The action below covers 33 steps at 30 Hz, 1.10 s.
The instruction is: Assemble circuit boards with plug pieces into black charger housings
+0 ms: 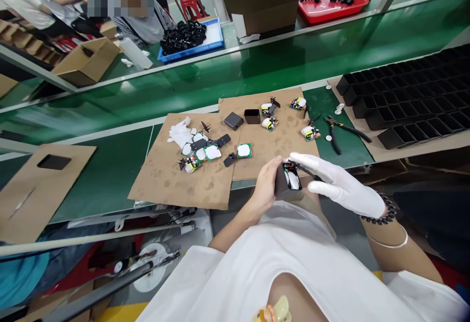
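My bare left hand [267,182] is wrapped round a black plastic case [284,185], its open end facing up. Inside the case show a white pad [293,180] and a few wires. My right hand [341,187], in a white glove, is at the case's right rim. Between its thumb and straight fingers is a dark, flat end piece [307,169], partly hidden by the glove. On the cardboard ahead lie a circuit board with a white pad [244,150], a closed black case [234,121] and an open black case [252,116].
Circuit boards with yellow parts [270,124] lie about the cardboard, beside a crumpled white glove [180,133]. Cutting pliers [340,131] rest to the right, near rows of black cases [414,97]. A green conveyor [198,84] runs behind; a blue tray [216,43] and people are beyond.
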Each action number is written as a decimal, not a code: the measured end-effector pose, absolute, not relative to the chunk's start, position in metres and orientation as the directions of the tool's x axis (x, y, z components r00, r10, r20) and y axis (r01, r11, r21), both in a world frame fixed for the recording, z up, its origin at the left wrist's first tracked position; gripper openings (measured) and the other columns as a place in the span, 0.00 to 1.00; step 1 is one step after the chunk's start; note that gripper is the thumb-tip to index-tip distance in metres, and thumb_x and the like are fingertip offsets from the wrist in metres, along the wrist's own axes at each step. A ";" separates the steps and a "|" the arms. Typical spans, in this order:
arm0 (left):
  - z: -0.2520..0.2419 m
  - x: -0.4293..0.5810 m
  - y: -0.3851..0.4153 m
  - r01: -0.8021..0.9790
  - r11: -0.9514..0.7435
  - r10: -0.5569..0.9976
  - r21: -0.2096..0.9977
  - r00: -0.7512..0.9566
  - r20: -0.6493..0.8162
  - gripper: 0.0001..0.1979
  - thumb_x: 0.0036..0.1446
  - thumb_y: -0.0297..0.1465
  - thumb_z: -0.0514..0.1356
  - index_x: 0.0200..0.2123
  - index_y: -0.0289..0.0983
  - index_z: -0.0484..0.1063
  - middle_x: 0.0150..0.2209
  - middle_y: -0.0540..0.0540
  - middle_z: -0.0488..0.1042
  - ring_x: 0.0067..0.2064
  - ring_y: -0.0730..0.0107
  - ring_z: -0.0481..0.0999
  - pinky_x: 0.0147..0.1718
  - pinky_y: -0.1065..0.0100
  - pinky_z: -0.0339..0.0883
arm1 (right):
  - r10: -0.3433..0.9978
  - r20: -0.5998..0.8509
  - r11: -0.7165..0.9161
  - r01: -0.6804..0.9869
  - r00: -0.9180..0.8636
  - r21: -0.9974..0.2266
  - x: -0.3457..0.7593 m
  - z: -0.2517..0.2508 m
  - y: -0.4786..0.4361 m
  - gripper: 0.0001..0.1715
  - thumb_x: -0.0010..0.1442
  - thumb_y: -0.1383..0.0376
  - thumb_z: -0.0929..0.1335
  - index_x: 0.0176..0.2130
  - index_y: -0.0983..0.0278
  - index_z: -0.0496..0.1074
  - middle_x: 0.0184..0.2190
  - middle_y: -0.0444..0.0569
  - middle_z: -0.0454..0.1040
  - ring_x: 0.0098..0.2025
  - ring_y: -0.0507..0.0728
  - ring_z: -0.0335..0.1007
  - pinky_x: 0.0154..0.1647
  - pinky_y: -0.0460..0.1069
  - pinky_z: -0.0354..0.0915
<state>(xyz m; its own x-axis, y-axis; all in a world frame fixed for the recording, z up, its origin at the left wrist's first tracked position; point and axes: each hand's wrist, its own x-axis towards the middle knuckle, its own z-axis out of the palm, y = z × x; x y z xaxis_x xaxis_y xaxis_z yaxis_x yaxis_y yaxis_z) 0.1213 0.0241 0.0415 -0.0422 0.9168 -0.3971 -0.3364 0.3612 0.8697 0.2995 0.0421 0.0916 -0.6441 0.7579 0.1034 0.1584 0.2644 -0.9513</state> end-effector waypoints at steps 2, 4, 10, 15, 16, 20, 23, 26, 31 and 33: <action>0.041 0.124 0.028 -0.407 0.250 0.912 0.878 -0.206 -0.355 0.21 0.54 0.49 0.62 0.32 0.36 0.76 0.31 0.50 0.77 0.35 0.71 0.75 0.38 0.70 0.68 | 0.888 0.077 0.130 0.088 -0.453 -0.988 0.288 0.079 0.038 0.38 0.64 0.56 0.69 0.68 0.52 0.56 0.63 0.50 0.67 0.64 0.60 0.64 0.66 0.58 0.62; 0.042 0.126 0.032 -0.412 0.111 0.891 0.904 -0.362 -0.274 0.22 0.53 0.51 0.63 0.29 0.36 0.75 0.29 0.51 0.76 0.32 0.74 0.73 0.36 0.72 0.67 | 0.968 0.058 0.065 0.022 -0.246 -0.998 0.275 0.068 0.028 0.35 0.65 0.57 0.68 0.67 0.54 0.58 0.60 0.51 0.71 0.59 0.59 0.71 0.62 0.58 0.68; 0.045 0.125 0.030 -0.164 -0.219 0.861 0.962 -0.497 0.112 0.23 0.62 0.50 0.56 0.29 0.37 0.75 0.29 0.50 0.76 0.33 0.74 0.74 0.37 0.72 0.68 | 0.947 0.273 0.303 0.183 -0.172 -0.935 0.257 0.062 -0.003 0.18 0.67 0.61 0.66 0.54 0.58 0.75 0.53 0.49 0.78 0.54 0.58 0.75 0.58 0.53 0.71; 0.051 0.125 0.026 0.012 -0.310 0.804 0.951 -0.530 0.269 0.22 0.67 0.46 0.52 0.30 0.37 0.75 0.29 0.50 0.76 0.33 0.74 0.75 0.37 0.72 0.68 | 0.930 0.293 0.339 0.210 -0.222 -0.917 0.256 0.061 -0.005 0.21 0.67 0.62 0.65 0.59 0.57 0.71 0.57 0.49 0.74 0.60 0.58 0.71 0.61 0.53 0.69; 0.052 0.126 0.025 0.031 -0.319 0.793 0.947 -0.538 0.285 0.22 0.68 0.45 0.51 0.31 0.37 0.75 0.29 0.50 0.76 0.33 0.74 0.75 0.37 0.72 0.67 | 0.932 0.281 0.326 0.190 -0.227 -0.926 0.256 0.061 -0.005 0.21 0.67 0.62 0.65 0.59 0.57 0.71 0.58 0.49 0.74 0.61 0.59 0.70 0.62 0.53 0.68; 0.052 0.128 0.023 0.074 -0.347 0.759 0.935 -0.564 0.326 0.22 0.69 0.43 0.50 0.30 0.37 0.74 0.29 0.50 0.76 0.33 0.75 0.75 0.37 0.73 0.67 | 0.933 0.243 0.270 0.071 -0.264 -0.960 0.254 0.064 -0.007 0.21 0.68 0.61 0.65 0.59 0.58 0.70 0.58 0.50 0.73 0.61 0.58 0.70 0.62 0.53 0.68; 0.051 0.128 0.022 0.075 -0.365 0.746 0.928 -0.572 0.340 0.22 0.70 0.42 0.49 0.30 0.37 0.74 0.30 0.50 0.75 0.34 0.74 0.75 0.38 0.72 0.67 | 0.925 0.201 0.210 -0.007 -0.321 -0.978 0.254 0.072 -0.008 0.22 0.67 0.60 0.66 0.59 0.58 0.69 0.58 0.50 0.74 0.60 0.57 0.71 0.62 0.52 0.68; 0.050 0.127 0.021 0.074 -0.377 0.748 0.923 -0.563 0.351 0.22 0.70 0.41 0.49 0.30 0.37 0.74 0.30 0.50 0.75 0.34 0.74 0.75 0.38 0.72 0.67 | 0.921 0.178 0.173 -0.044 -0.346 -0.984 0.256 0.078 -0.008 0.22 0.66 0.60 0.67 0.59 0.57 0.70 0.58 0.50 0.74 0.59 0.57 0.71 0.63 0.52 0.67; 0.052 0.129 0.018 0.049 -0.369 0.764 0.928 -0.553 0.333 0.22 0.69 0.43 0.50 0.30 0.37 0.74 0.30 0.50 0.75 0.34 0.73 0.75 0.38 0.72 0.66 | 0.922 0.141 0.136 -0.040 -0.360 -0.990 0.259 0.083 -0.011 0.23 0.64 0.61 0.69 0.58 0.59 0.70 0.58 0.53 0.73 0.59 0.59 0.72 0.61 0.53 0.69; 0.055 0.131 0.017 0.012 -0.359 0.782 0.933 -0.542 0.308 0.21 0.68 0.44 0.51 0.30 0.37 0.74 0.29 0.50 0.75 0.33 0.74 0.74 0.37 0.72 0.66 | 0.933 0.153 0.145 -0.050 -0.327 -0.988 0.260 0.085 -0.013 0.23 0.64 0.61 0.70 0.57 0.59 0.71 0.61 0.53 0.71 0.60 0.60 0.71 0.60 0.53 0.69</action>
<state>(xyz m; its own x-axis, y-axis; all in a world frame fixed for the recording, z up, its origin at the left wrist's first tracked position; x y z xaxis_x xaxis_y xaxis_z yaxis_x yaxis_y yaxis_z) 0.1313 0.0171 0.0550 -0.5422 0.7819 0.3076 0.0121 -0.3588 0.9333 0.2598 -0.0134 0.0850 -0.3267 0.9326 0.1532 -0.0500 0.1448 -0.9882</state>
